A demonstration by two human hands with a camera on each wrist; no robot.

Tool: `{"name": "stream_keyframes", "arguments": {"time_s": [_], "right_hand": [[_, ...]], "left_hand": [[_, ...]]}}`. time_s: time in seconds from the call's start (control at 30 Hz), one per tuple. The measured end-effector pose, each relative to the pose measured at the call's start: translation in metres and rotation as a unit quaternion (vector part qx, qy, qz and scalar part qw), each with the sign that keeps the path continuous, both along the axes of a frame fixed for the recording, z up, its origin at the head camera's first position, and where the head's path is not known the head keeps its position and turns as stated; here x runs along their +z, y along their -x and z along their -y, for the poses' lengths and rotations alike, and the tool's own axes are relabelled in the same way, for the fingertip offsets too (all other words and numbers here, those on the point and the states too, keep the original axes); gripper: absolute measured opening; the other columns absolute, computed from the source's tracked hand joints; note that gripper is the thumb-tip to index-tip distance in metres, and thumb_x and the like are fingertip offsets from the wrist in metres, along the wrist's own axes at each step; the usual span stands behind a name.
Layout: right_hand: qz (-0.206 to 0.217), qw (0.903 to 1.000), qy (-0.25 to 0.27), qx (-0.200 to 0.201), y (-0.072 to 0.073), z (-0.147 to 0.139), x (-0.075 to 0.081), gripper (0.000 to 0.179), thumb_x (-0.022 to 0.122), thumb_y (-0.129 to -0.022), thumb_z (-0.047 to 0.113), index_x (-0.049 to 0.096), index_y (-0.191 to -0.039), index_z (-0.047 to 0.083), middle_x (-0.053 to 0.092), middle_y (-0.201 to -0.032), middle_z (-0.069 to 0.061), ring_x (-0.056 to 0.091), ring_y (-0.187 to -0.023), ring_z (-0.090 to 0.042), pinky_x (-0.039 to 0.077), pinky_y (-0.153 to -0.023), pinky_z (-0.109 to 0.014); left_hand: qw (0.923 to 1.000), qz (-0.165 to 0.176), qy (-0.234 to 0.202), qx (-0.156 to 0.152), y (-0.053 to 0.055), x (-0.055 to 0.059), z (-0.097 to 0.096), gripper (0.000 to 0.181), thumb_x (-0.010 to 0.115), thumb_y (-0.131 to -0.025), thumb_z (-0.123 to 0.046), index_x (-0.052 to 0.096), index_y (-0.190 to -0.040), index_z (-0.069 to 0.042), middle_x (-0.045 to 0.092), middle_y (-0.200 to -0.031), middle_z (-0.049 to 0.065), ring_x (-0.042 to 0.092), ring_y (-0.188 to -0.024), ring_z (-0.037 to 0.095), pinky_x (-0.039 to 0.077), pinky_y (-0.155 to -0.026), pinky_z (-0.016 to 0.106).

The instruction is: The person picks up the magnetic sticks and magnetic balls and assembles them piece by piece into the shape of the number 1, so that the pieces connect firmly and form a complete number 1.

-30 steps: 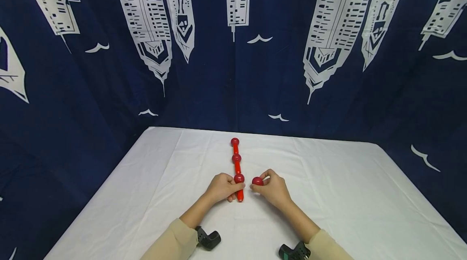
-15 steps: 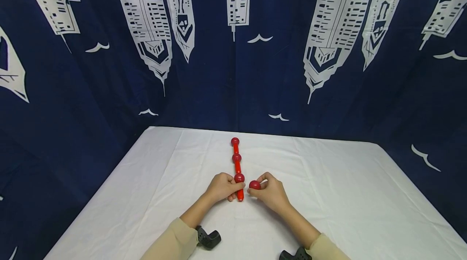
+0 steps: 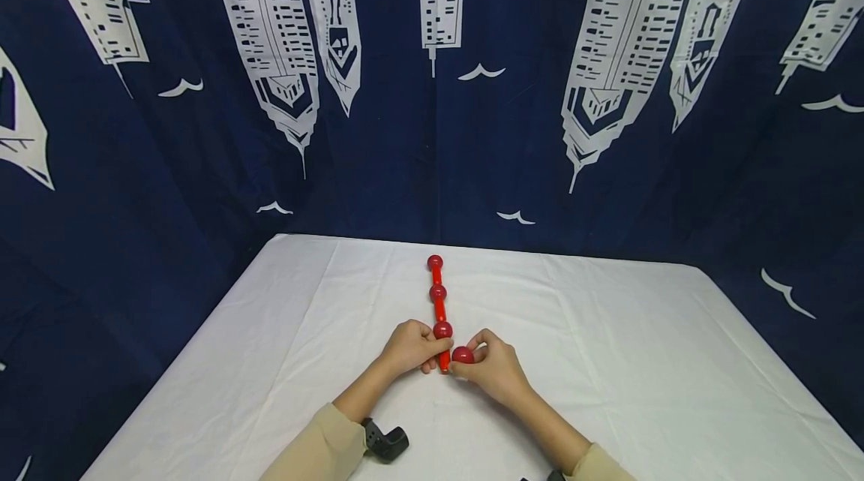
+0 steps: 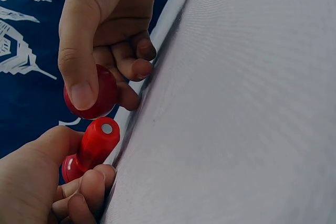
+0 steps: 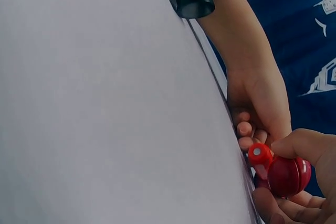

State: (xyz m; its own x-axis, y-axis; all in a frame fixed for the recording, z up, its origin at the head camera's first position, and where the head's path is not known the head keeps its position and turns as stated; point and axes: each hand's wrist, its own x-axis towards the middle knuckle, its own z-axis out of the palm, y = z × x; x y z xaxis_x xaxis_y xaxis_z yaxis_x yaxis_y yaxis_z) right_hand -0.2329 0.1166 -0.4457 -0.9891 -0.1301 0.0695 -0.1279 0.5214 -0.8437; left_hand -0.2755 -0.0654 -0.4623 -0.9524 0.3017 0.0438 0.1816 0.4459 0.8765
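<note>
A straight chain of red rods and red balls point(image 3: 438, 293) lies lengthwise on the table. My left hand point(image 3: 409, 347) pinches its nearest rod point(image 4: 97, 142) between thumb and fingers, just below the third ball point(image 3: 442, 329). That rod's free end faces me and shows a small silver disc, seen in both wrist views. Between the thumb and fingertips of my right hand point(image 3: 497, 367) is a separate red ball point(image 3: 462, 356). It sits right beside the rod's free end, to its right in the head view. In the right wrist view this loose ball point(image 5: 289, 177) has a seam line around it.
A white cloth point(image 3: 607, 361) covers the table, with slight creases. Behind it hangs a dark blue curtain point(image 3: 432, 166) printed with white buildings and birds. A black wrist device point(image 3: 387, 443) is strapped at the left sleeve.
My right hand has moved left and toward me, bringing its ball from beside the third ball to the rod's free end. The left hand and the chain have stayed in place.
</note>
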Motion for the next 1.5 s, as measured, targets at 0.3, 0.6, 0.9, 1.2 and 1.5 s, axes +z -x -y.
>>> {"name": "stream_keyframes", "arguments": {"time_s": [0.3,0.6,0.9,1.2,1.5], "right_hand": [[-0.026,0.9995,-0.005,0.018,-0.006,0.003,-0.004,0.037,0.085,-0.073,0.023,0.056,-0.086,0.005,0.057,-0.065,0.001,0.05,-0.058,-0.012,0.041,-0.049,-0.022],[-0.039,0.9982,-0.007,0.046,-0.012,0.005,-0.005,0.035,0.085,-0.071,0.022,0.057,-0.083,0.006,0.057,-0.065,0.002,0.052,-0.059,-0.011,0.043,-0.051,-0.023],[-0.038,0.9962,-0.022,0.075,-0.015,0.006,-0.007,0.034,0.086,-0.07,0.023,0.06,-0.082,0.006,0.058,-0.069,0.004,0.053,-0.061,-0.01,0.043,-0.052,-0.022],[-0.046,0.9947,-0.021,0.089,-0.017,0.006,-0.01,0.031,0.087,-0.071,0.023,0.063,-0.082,0.007,0.057,-0.069,0.005,0.051,-0.059,-0.008,0.041,-0.051,-0.021],[-0.051,0.9951,-0.021,0.082,-0.018,0.007,-0.009,0.034,0.087,-0.071,0.026,0.062,-0.082,0.007,0.056,-0.068,0.005,0.05,-0.06,-0.009,0.041,-0.052,-0.021]], "left_hand": [[1.0,0.003,-0.008,0.002,0.0,0.0,0.0,0.038,0.071,-0.089,-0.027,0.062,-0.058,-0.007,0.054,-0.045,-0.002,0.05,-0.038,0.007,0.029,-0.039,0.017],[0.9999,0.002,-0.01,0.006,-0.002,0.0,0.0,0.038,0.072,-0.089,-0.026,0.06,-0.057,-0.007,0.053,-0.044,-0.003,0.049,-0.037,0.006,0.028,-0.039,0.016],[0.9998,0.009,-0.012,0.01,-0.001,-0.001,0.0,0.037,0.072,-0.089,-0.026,0.06,-0.059,-0.007,0.054,-0.046,-0.002,0.05,-0.038,0.007,0.03,-0.04,0.016],[0.9999,0.003,-0.014,0.008,-0.001,-0.001,0.0,0.039,0.072,-0.089,-0.026,0.059,-0.057,-0.006,0.053,-0.045,-0.002,0.049,-0.037,0.006,0.029,-0.039,0.016],[0.9998,0.004,-0.016,0.009,0.0,0.0,-0.001,0.041,0.071,-0.089,-0.027,0.059,-0.057,-0.006,0.053,-0.044,-0.002,0.049,-0.037,0.006,0.028,-0.039,0.016]]}}
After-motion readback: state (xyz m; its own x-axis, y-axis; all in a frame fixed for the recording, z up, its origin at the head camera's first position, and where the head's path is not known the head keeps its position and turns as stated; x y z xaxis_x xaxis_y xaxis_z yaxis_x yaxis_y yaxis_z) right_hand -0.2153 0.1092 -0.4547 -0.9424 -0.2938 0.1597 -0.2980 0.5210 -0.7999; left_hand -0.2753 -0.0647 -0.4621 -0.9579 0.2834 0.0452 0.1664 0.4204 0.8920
